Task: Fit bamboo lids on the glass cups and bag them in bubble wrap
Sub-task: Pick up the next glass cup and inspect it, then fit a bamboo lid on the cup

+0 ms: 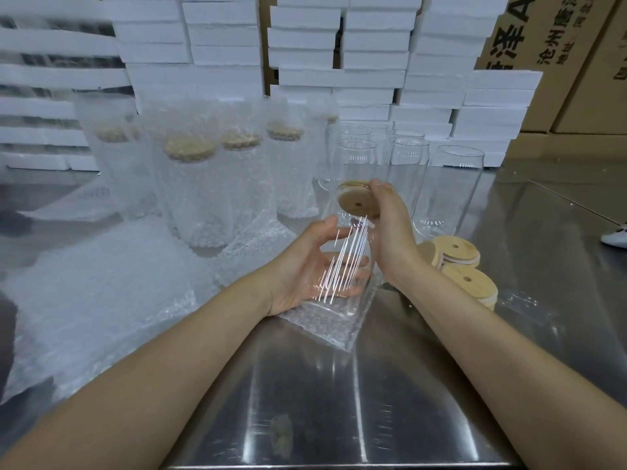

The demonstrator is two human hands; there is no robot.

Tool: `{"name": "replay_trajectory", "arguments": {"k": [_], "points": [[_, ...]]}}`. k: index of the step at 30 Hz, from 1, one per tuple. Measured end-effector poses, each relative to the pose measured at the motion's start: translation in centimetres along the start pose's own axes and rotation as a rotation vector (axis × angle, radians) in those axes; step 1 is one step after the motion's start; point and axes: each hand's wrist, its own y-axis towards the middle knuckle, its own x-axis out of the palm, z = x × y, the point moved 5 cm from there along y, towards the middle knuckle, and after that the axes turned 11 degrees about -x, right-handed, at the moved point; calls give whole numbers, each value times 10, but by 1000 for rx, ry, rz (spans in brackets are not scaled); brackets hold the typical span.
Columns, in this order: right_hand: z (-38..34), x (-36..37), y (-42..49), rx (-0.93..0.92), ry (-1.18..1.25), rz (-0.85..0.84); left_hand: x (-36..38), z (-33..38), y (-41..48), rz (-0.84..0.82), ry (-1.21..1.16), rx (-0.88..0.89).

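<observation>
Stacks of flat white foam boxes [373,49] fill the back wall, with brown printed cardboard cartons [559,79] at the right, cut off by the frame. In front lies a reflective stainless steel table [339,401]. On its left side is a flat spread of clear bubble wrap bags [101,283]; how many there are cannot be told.

Behind the spread stand tall bubble wrap bags, each holding a glass cup [200,198] capped with a round bamboo lid [190,148], blurred by the wrap. To their right stands a cluster of empty, uncapped clear glass cups [454,191].

At the centre the left hand [305,269] curls its fingers round a tall clear glass cup [353,239], held tilted above the table; the fingers show through the glass. The cup's base sits in an open bubble wrap bag [339,329] that droops to the table. Streaks of glare cross the glass and hide its rim.

The right hand [390,232] pinches by the edge a round bamboo lid with a small centre hole [356,203], tilted at the cup's mouth; whether it is seated cannot be told.

Loose bamboo lids [458,252] lie piled just right of the right wrist. A white object [614,237] is cut off at the right edge.
</observation>
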Motion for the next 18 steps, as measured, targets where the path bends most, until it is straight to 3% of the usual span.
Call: {"name": "replay_trajectory", "arguments": {"k": [6,10,14,18], "points": [[-1,1,0,-97,-10,-78,0,2,-1,3,10,27],[2,10,-5,42,135,-226,-3,8,-3,-14,8,82],[-7,3,-3,127,-93,-344,-3,11,-2,35,122,143],[-25,-8,4,-24,-221,-202,-4,13,2,207,431,304]]}}
